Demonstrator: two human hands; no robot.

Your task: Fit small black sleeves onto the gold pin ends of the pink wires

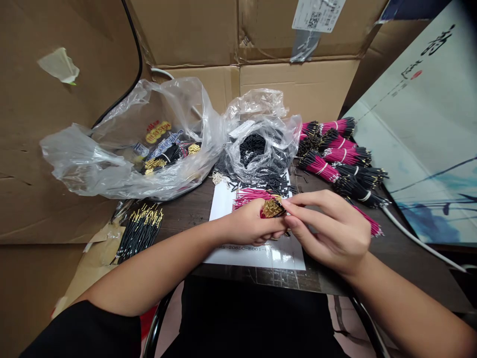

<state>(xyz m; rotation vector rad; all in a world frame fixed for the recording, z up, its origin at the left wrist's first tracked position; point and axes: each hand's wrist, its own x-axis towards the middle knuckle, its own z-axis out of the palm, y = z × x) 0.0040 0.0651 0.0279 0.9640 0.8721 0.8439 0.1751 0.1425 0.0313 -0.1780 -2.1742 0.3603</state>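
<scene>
My left hand [253,222] is wrapped round a bundle of wires [272,208], whose gold terminal ends face up out of the fist. At the right edge of that bundle, my right hand [331,231] has thumb and forefinger closed in a pinch. Whatever sits between those fingertips is too small to make out. Just behind the left hand, loose pink wires [250,196] lie on a white printed sheet [257,256]. Short black sleeves [274,184] are scattered beyond them, in front of an open plastic bag [238,149] filled with more black pieces [253,146].
Tied pink and black wire bundles [345,155] are piled at the back right. A large clear bag [112,164] with more bundles stands at the left, and black wires with gold ends [140,231] lie before it. Cardboard [298,89] walls the back; a white cable [421,241] runs right.
</scene>
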